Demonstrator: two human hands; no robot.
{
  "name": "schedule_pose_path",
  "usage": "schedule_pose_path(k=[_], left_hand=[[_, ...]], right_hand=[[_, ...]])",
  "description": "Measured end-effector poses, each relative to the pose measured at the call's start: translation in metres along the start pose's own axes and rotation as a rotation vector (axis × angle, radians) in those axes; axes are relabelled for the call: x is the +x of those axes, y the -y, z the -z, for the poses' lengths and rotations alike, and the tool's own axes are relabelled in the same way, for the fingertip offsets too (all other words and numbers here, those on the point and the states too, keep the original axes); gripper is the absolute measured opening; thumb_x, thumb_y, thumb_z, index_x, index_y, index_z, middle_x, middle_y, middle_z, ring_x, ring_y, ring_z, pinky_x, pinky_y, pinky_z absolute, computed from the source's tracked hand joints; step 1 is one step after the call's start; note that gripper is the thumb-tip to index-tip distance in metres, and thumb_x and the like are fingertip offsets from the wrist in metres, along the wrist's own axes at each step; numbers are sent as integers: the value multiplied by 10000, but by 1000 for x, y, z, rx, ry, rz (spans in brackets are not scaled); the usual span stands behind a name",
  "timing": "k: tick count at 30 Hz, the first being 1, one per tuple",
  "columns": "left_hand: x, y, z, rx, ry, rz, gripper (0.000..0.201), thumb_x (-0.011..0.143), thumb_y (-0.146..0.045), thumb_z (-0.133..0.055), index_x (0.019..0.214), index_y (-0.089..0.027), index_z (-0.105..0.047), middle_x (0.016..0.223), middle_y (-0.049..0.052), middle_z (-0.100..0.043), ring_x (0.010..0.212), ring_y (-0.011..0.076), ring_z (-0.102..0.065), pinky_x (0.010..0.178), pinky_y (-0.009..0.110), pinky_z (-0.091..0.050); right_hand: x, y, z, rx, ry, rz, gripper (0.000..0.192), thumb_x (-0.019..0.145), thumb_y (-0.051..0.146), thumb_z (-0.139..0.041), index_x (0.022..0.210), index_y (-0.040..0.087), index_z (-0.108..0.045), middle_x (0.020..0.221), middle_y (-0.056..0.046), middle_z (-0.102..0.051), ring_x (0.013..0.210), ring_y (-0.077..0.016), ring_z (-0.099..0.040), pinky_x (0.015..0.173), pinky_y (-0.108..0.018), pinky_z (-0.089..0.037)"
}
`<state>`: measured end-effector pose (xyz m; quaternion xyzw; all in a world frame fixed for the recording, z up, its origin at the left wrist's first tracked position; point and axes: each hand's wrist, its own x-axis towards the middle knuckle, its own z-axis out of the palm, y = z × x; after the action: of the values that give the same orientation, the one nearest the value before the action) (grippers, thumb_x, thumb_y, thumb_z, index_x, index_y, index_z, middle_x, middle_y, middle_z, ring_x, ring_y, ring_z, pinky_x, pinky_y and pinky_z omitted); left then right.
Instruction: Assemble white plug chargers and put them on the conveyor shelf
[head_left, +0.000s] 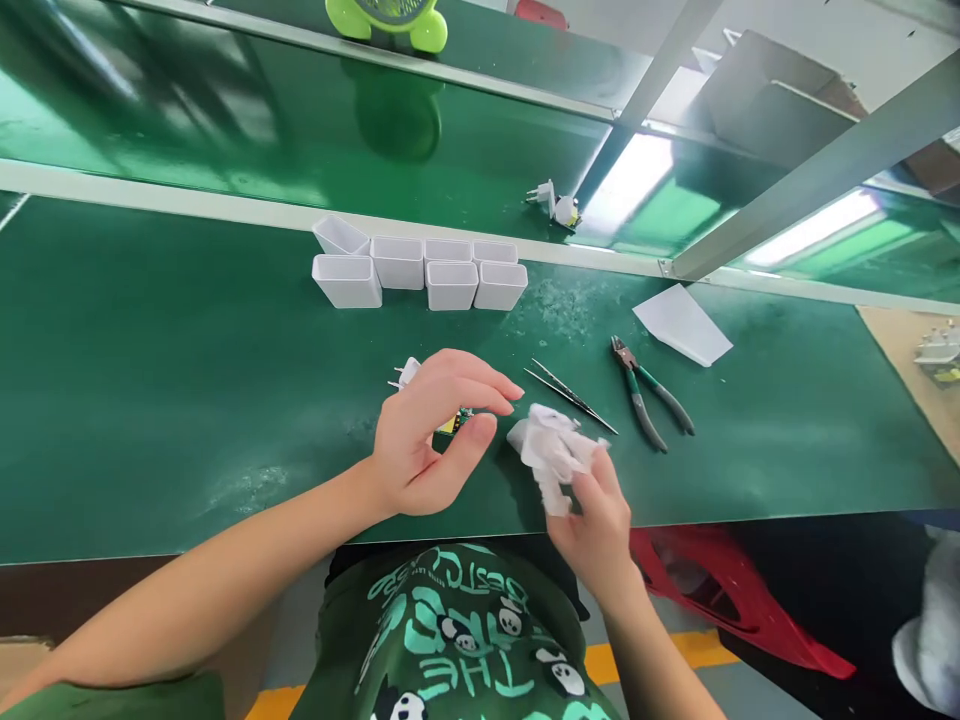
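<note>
My right hand (596, 505) is closed around a crumpled white tissue (555, 445), just above the green table near its front edge. To its left, my left hand (442, 435) is raised with the fingers curved and a gap between thumb and fingertips; nothing shows in its grasp. Partly hidden behind that hand are a white plug piece with metal prongs (407, 373) and a small circuit board (454, 422) with a yellow part. A pair of metal tweezers (571, 397) lies beyond the tissue. Right of the tweezers rest diagonal cutters (651, 393) with green-grey handles.
Several white plastic housings (450, 285) stand in rows toward the back. A white paper sheet (682, 325) lies at the right. Another plug with a board (555, 205) sits on the raised shelf (285, 140), below a green fan (388, 20). A red stool (735, 595) is under the table edge.
</note>
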<state>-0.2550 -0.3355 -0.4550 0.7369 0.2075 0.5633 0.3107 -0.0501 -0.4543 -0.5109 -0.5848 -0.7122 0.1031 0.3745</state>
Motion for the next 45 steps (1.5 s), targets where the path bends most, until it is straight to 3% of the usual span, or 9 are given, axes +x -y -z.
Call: schedule_pose_path(k=[4,12,17,23,25,27,31,35,45], left_hand=[[1,-1,-1,28,54,44,176,955,-173,-494,897,-187,-660,880,80,-747,849,187,-676,762,349,-574],[-5,-1,-7,46,130,139,115,930,-185,-575,1027,-179,-637,984,92,-726,961,190,-681,833,338,-582],[-7,0,-7,9,83,104,119,939,-171,-554,1030,-175,-630,968,97,-714,944,186,-675,825,342,-580],[-4,0,-2,39,18,121,117,953,-169,-535,1006,-183,-638,958,78,-705,930,172,-664,823,335,-560],[-4,-2,-1,56,26,121,115,949,-166,-538,1003,-182,-638,957,77,-702,927,172,-662,831,335,-557],[-5,-2,-1,40,43,102,138,942,-185,-547,1052,-183,-630,989,88,-700,954,187,-662,841,345,-561],[-9,-1,-7,-25,213,-42,533,880,-347,-671,1348,-153,-506,1282,191,-632,1197,283,-612,984,432,-535],[-11,1,-12,-42,317,-87,790,841,-423,-732,1485,-155,-363,1374,211,-577,1269,304,-570,1041,442,-499],[-10,4,-9,49,262,-6,703,857,-545,-686,1428,-217,-441,1219,120,-662,1072,260,-627,954,420,-489]], right_hand=[[9,3,-3,-58,19,55,236,863,24,-543,992,209,-614,1006,-92,-572,884,-205,-570,688,-318,-491],[13,7,6,-73,72,61,379,796,-4,-514,1081,234,-591,1013,-103,-568,894,-236,-575,701,-359,-508],[5,12,15,-61,-141,79,427,769,44,-593,1142,250,-566,987,-75,-572,882,-250,-609,692,-377,-528],[6,8,7,-111,159,39,308,790,12,-483,998,218,-577,936,-82,-528,809,-214,-529,625,-321,-502],[6,7,5,-72,151,25,330,799,22,-494,1049,219,-583,972,-90,-546,849,-220,-534,668,-336,-517],[6,10,6,70,69,-30,374,828,57,-529,1151,237,-583,1026,-90,-588,915,-228,-571,731,-356,-537],[13,30,8,751,-83,-447,488,920,248,-603,1389,304,-479,1178,-94,-642,1077,-244,-636,746,-334,-581],[33,56,7,1363,-73,-768,512,877,356,-693,1361,333,-525,1206,-61,-683,1083,-234,-671,749,-322,-623],[49,67,-1,1819,49,-951,262,819,282,-734,1070,236,-675,1043,-31,-741,960,-165,-728,676,-180,-629]])
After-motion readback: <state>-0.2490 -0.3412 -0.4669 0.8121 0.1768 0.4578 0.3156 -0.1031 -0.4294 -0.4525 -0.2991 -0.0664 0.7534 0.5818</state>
